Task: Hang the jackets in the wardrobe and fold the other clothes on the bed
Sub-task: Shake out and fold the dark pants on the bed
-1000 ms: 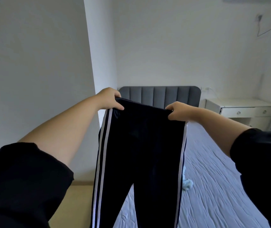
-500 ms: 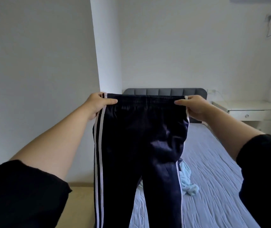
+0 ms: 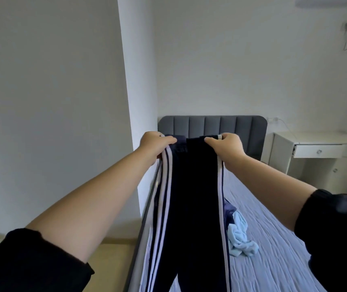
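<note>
- We are pinching the waistband of the track pants (image 3: pixel 195 197) at both ends. The left hand (image 3: pixel 155 144) is curling round the left end and the right hand (image 3: pixel 226 146) round the right end, both clamped on cloth.
- The hands are sitting near each other, so the waistband is bunching between them and not pulling flat.
- The pants are hanging in the air over the left edge of the bed (image 3: pixel 273 228). The legs are dropping out of the bottom of the view, with white stripes running down both sides.
- We are judging the cloth as soft, light and limp, maybe a bit slick, so it is not going to hold any shape by itself.
- Best hold, we reckon, is the waistband corners as now, using the striped side seams as guides for laying leg on leg. One hand goes to the cuffs for the cross fold.
- A light blue garment (image 3: pixel 240 234) is lying crumpled near the bed's left edge, with a darker piece (image 3: pixel 229 209) touching it.
- A grey headboard (image 3: pixel 212 125) is standing at the far end, and a white desk (image 3: pixel 315 140) is sitting past the far right corner.
</note>
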Available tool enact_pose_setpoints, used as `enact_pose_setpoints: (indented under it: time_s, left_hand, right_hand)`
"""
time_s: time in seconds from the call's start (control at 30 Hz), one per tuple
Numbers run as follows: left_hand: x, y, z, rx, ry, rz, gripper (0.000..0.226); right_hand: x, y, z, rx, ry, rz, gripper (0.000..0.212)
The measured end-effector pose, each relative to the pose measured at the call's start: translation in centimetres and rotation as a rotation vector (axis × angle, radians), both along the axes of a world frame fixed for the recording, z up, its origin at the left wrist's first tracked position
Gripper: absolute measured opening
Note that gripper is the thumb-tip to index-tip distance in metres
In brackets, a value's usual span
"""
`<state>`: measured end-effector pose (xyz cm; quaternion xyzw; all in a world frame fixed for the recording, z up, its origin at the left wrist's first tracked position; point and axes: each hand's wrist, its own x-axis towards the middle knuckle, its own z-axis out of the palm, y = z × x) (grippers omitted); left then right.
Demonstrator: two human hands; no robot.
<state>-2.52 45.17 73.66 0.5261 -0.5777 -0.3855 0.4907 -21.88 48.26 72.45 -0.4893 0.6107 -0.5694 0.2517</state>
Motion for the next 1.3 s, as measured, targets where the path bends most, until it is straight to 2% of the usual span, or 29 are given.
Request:
enact_pose_setpoints:
  time_s: [0.07, 0.17, 0.23, 0.27, 0.33, 0.4, 0.5, 0.67, 0.73, 0.87, 0.93, 1.07, 1.2, 1.3]
  left_hand:
    - [-1.1, 0.5, -0.1, 0.006, 0.050, -0.076, 0.036]
    - [-2.1, 1.2, -0.1, 0.032, 0.160, -0.198, 0.017]
    - [-2.0, 1.4, 0.0, 0.039, 0.214, -0.263, 0.005]
    - [-1.8, 1.5, 0.1, 0.046, 0.233, -0.294, 0.007]
    - [-1.5, 1.5, 0.1, 0.060, 0.218, -0.367, 0.024]
    - [-1.3, 1.6, -0.2, 0.025, 0.116, -0.406, 0.030]
    - [-1.4, 1.6, -1.0, -0.086, 0.016, -0.368, 0.027]
    - [-1.3, 1.1, -1.8, -0.196, 0.113, -0.284, 0.010]
    - [-1.2, 0.8, -1.9, -0.208, 0.129, -0.262, 0.014]
    - [-1.0, 0.8, -1.9, -0.225, 0.112, -0.264, 0.021]
    - [-0.9, 0.7, -1.7, -0.244, 0.066, -0.285, 0.021]
    - [-0.7, 0.8, -1.9, -0.212, -0.066, -0.456, 0.027]
    - [-0.1, 0.9, -2.0, -0.104, -0.182, -0.685, 0.044]
    - [0.0, 1.1, -2.0, -0.174, -0.258, -0.618, 0.048]
  right_hand:
    - [1.3, 0.5, 0.0, 0.004, -0.048, 0.095, 0.035]
    - [2.2, 0.9, 0.0, 0.041, -0.305, 0.311, 0.017]
    - [1.9, 1.1, 0.0, 0.066, -0.412, 0.407, 0.018]
    - [1.7, 1.1, 0.0, 0.068, -0.430, 0.436, 0.019]
    - [1.6, 1.2, -0.3, 0.050, -0.414, 0.443, 0.019]
    - [1.8, 1.3, -0.6, 0.036, -0.366, 0.389, 0.021]
    - [2.2, 1.2, -1.2, 0.008, -0.322, 0.322, 0.020]
    - [2.5, 1.0, -1.4, -0.049, -0.419, 0.239, 0.016]
    - [2.5, 1.2, -1.4, -0.051, -0.403, 0.301, 0.019]
    - [2.5, 2.2, -1.5, -0.085, -0.307, 0.553, 0.020]
    - [2.6, 2.4, -1.7, -0.094, -0.242, 0.582, 0.028]
    - [2.9, 2.3, -2.8, -0.071, -0.150, 0.418, 0.039]
    - [2.6, 2.0, -4.0, -0.016, -0.148, 0.318, 0.033]
    - [2.3, 1.9, -4.0, -0.010, -0.140, 0.310, 0.030]
